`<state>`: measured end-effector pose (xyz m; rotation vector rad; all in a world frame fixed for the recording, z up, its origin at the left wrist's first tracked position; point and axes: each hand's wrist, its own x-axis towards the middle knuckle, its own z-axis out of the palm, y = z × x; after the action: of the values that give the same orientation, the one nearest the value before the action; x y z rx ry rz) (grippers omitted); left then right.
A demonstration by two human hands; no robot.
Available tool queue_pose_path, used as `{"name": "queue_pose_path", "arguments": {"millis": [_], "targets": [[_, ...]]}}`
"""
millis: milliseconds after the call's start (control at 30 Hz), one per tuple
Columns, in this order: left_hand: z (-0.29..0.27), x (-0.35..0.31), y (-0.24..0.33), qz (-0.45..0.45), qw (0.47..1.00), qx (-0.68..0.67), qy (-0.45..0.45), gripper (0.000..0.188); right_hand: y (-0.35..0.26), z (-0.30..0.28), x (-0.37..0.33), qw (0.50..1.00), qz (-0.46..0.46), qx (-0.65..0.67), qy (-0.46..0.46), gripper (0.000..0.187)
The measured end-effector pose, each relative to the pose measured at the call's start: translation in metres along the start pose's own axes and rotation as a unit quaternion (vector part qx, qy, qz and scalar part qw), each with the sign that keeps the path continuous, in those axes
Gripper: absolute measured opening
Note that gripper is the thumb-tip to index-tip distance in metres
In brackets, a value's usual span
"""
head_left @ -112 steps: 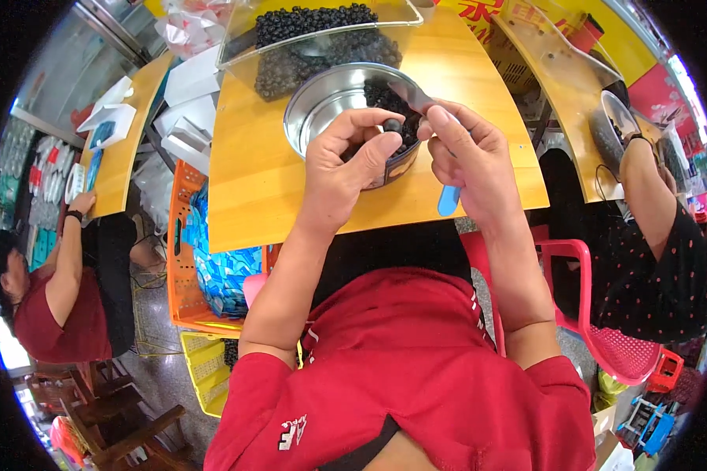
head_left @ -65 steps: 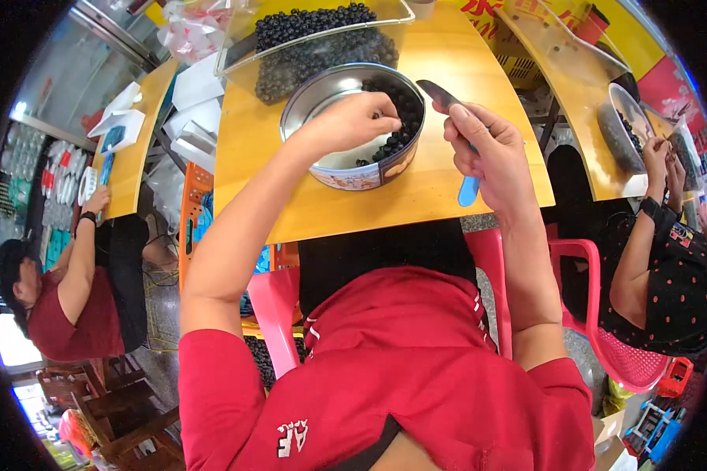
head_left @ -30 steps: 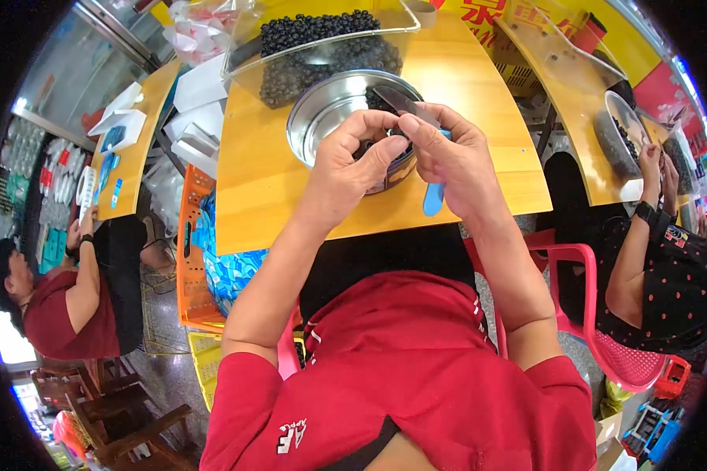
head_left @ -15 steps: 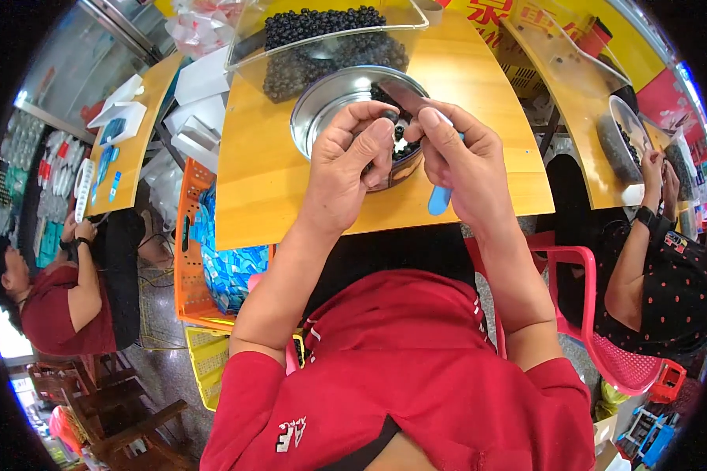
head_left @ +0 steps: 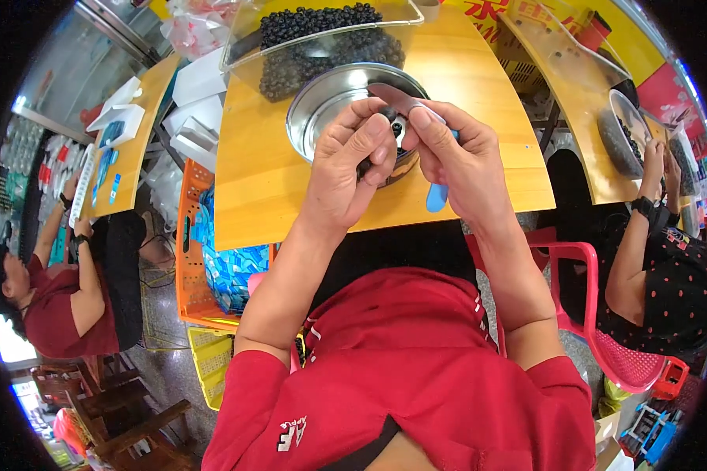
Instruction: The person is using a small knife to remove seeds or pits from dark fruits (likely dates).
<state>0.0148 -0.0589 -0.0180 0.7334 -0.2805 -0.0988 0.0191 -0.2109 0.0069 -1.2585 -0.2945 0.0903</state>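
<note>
The bare left hand (head_left: 348, 161) pinches a small round black piece (head_left: 388, 113); the bare right hand (head_left: 465, 161) grips a blue-handled metal knife (head_left: 396, 96) slanting far left. Both are over the near right of a round silver metal tin (head_left: 309, 116) on a yellow wooden table (head_left: 483, 102).

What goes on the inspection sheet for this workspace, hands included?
Surface: wooden table carrying the metal bowl and clear tub of dark balls.
Job's things: blue-handled knife, blade above the bowl; bowl contents mostly hidden by hands.
Clutter: orange crate of blue packets, left, beside the table; white boxes beyond.
Hands: left hand pinches a dark ball; right hand grips the knife.
Cables: thin lines on the floor at left, possibly cords; unclear.
Surroundings: one person at each side, both at tables.
</note>
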Motion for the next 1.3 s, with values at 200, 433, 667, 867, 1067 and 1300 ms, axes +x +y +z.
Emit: {"name": "queue_pose_path", "arguments": {"millis": [200,433,667,867,1067,1300], "targets": [[0.001,0.002,0.002,-0.005,0.999,0.039,0.004,0.020,-0.005,-0.003,0.000,1.000,0.007,0.015,-0.001,0.025],[0.001,0.003,0.006,0.025,0.991,0.130,0.005,0.019,-0.010,-0.004,-0.003,0.999,0.032,0.019,-0.005,0.026],[0.000,0.004,0.007,0.017,0.993,0.118,-0.001,0.018,-0.008,-0.009,0.001,0.999,0.033,0.013,-0.018,0.024],[0.000,0.014,0.015,-0.052,0.998,0.039,-0.002,0.018,-0.001,-0.013,0.004,0.996,0.049,0.072,0.003,0.023],[-0.033,0.058,0.047,-0.115,0.975,0.189,0.016,0.017,0.000,-0.035,0.007,0.992,0.059,0.108,0.025,0.022],[-0.060,0.082,0.033,-0.105,0.623,0.736,-0.243,0.027,0.001,-0.046,0.009,0.992,0.056,0.112,0.021,0.021]]}}
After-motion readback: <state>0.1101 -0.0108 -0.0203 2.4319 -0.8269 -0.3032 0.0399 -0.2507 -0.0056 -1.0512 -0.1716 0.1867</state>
